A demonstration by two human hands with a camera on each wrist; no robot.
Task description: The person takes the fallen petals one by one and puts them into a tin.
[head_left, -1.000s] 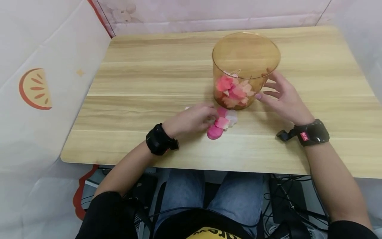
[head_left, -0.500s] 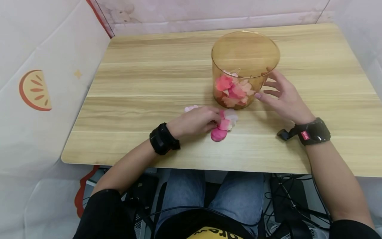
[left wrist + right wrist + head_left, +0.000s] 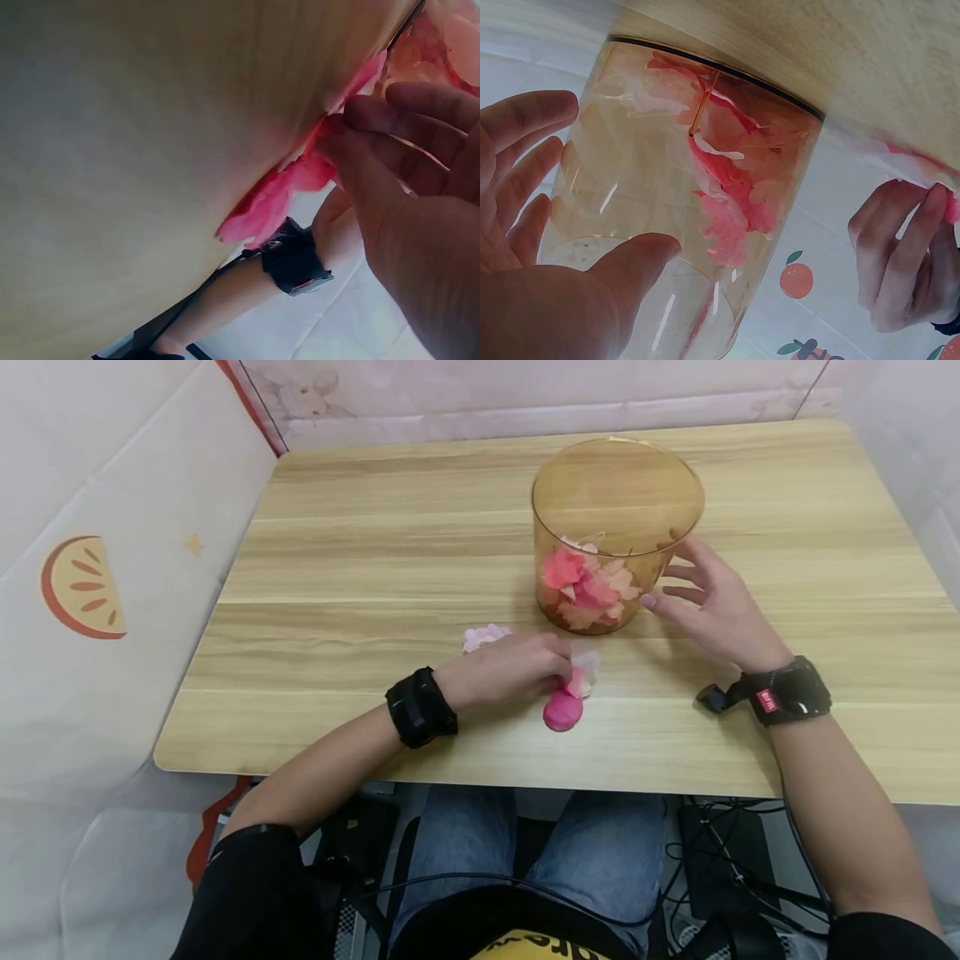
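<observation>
**Petals pinched beside the amber jar**

An amber see-through jar (image 3: 617,527) is stood upright on the wooden table (image 3: 375,552), w/ pink, red and pale petals (image 3: 588,585) heaped in its bottom; this is used as the landmark.

Just in front of the jar, towards the person, a small bunch of loose petals (image 3: 573,689) is held on the tabletop: a deep pink one at the near end, paler pink and white ones closer to the jar base. The bunch is pinched by the left hand (image 3: 506,670), fingers curled round it, knuckles up, hand resting low on the table. In the left wrist view the fingertips (image 3: 352,139) are seen closed on the pink petal edge against the wood. Another pale pink petal cluster (image 3: 486,637) is left lying on the table, front-left of the jar, just behind the left hand, apart from the jar.

The right hand (image 3: 708,602) is held at the jar's right side, fingers spread and fairly straight, nothing gripped. The thumb tip is near the jar's lower wall; whether the glass is actually touched can't be told from the head view. In the right wrist view the palm and thumb (image 3: 641,259) are seen close to the wall, w/ the fingers fanned beside it.

Black wrist straps are worn on both arms.
</observation>
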